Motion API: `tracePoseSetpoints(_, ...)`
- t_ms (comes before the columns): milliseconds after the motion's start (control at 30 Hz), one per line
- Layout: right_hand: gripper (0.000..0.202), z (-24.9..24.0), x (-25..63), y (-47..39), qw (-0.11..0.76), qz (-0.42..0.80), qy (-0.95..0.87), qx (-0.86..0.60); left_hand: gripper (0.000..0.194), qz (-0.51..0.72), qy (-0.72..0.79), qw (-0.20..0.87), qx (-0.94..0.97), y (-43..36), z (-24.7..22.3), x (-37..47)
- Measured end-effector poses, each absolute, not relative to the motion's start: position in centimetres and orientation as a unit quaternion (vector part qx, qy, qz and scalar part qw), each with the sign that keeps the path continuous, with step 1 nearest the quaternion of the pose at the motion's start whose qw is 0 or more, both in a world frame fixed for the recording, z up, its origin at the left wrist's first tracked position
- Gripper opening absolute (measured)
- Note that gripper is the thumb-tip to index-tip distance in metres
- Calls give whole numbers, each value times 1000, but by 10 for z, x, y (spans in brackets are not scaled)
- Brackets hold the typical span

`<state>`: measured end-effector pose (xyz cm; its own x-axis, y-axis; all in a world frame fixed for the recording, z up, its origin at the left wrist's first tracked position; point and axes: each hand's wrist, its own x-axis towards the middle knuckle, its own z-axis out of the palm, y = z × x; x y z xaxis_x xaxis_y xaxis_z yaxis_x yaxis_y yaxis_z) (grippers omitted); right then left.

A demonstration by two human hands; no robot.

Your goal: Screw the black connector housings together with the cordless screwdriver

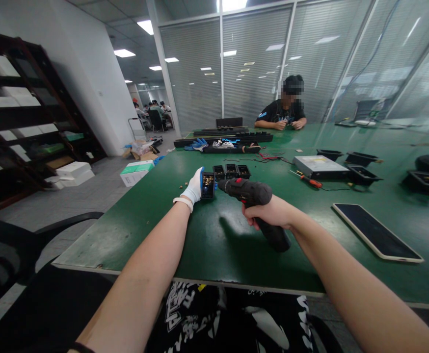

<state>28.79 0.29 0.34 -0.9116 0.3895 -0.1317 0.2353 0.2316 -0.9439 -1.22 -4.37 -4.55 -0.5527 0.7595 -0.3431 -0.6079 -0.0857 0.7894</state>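
Note:
My left hand [195, 186], in a white and blue glove, grips a small black box [207, 186] with brass-coloured parts inside. The box is tilted so its open side faces me. My bare right hand [264, 212] is wrapped round the handle of a black power drill [246, 190]. The drill's front end points left, a little to the right of the box. Behind the box stand several small black bins [231, 171], also with brass-coloured bits in them. A few loose brass pieces [181, 186] lie left of my gloved hand.
On the green table [185, 245] lie a phone [378, 230], a silver case [320, 166], an orange screwdriver [310, 182] and black trays [363, 175] at right. Long black bars [222, 143] lie at the back. A person [282, 110] sits across the table.

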Motion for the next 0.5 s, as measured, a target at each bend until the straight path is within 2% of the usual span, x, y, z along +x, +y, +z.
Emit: tracePoseSetpoints(500, 11, 4, 288, 4, 59, 578, -791, -189, 52, 733, 480, 476, 75, -44, -46, -12)
